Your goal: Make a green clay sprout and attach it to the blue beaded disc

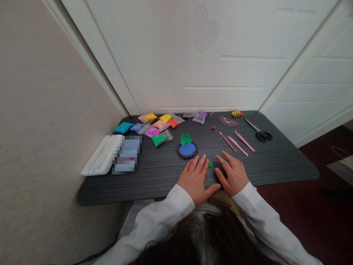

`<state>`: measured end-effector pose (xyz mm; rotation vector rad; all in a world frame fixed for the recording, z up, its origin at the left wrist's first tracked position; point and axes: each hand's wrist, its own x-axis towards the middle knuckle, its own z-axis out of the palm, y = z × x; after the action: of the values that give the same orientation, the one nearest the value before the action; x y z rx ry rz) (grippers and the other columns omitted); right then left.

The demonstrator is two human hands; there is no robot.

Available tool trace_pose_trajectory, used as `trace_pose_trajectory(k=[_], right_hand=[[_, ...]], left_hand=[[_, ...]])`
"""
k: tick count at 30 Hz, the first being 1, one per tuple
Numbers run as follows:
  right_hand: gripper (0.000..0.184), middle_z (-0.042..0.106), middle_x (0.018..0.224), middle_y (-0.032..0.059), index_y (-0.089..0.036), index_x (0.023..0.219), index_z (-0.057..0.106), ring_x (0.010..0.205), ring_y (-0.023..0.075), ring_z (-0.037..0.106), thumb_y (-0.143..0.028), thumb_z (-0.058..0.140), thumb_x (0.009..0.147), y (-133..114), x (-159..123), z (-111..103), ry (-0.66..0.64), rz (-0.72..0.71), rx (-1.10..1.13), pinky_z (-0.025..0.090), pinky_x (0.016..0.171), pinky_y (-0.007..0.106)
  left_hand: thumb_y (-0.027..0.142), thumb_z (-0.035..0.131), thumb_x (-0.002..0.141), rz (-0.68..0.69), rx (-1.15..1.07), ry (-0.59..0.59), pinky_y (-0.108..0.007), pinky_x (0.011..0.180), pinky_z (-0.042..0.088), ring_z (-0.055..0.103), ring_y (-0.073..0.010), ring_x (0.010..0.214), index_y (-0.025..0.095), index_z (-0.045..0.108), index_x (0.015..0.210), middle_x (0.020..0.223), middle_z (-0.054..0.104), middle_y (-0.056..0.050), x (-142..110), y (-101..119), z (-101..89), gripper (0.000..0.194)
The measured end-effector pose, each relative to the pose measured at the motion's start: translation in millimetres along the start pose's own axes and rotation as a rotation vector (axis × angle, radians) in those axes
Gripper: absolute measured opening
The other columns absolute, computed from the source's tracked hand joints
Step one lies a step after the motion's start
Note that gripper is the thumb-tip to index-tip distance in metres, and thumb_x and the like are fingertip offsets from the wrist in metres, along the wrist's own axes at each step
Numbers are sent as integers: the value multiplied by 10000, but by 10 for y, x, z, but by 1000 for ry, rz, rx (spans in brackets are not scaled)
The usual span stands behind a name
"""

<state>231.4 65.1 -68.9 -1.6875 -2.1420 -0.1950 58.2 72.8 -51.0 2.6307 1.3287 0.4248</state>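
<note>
My left hand (195,179) lies flat on the dark table (275,165), fingers stretched out. A small green clay piece (210,163) sits at its fingertips, partly covered. My right hand (233,175) rests flat beside it, fingers apart, holding nothing. Just beyond my hands is a round blue clay disc with a dark rim (187,149), and a green clover-shaped clay piece (185,139) lies at its far edge.
Several small bags of coloured clay (160,127) lie at the back left. A white tray (100,156) sits at the left edge. Three pink modelling tools (237,141), black scissors (259,131), and a brown clay piece (228,121) lie at the right. White panelled doors stand behind.
</note>
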Motion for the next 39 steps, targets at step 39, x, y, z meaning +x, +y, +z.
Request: trace_pose_trajectory(k=[39], right_hand=[[408, 402, 1268, 122, -171, 1180, 447, 1121, 241, 393, -312, 417, 799, 6, 0, -3, 24, -2, 0, 322, 900, 411]], left_hand=[[592, 299, 752, 34, -20, 49, -441, 1021, 184, 180, -279, 1260, 178, 388, 1237, 1368, 278, -88, -4, 23, -30, 643]])
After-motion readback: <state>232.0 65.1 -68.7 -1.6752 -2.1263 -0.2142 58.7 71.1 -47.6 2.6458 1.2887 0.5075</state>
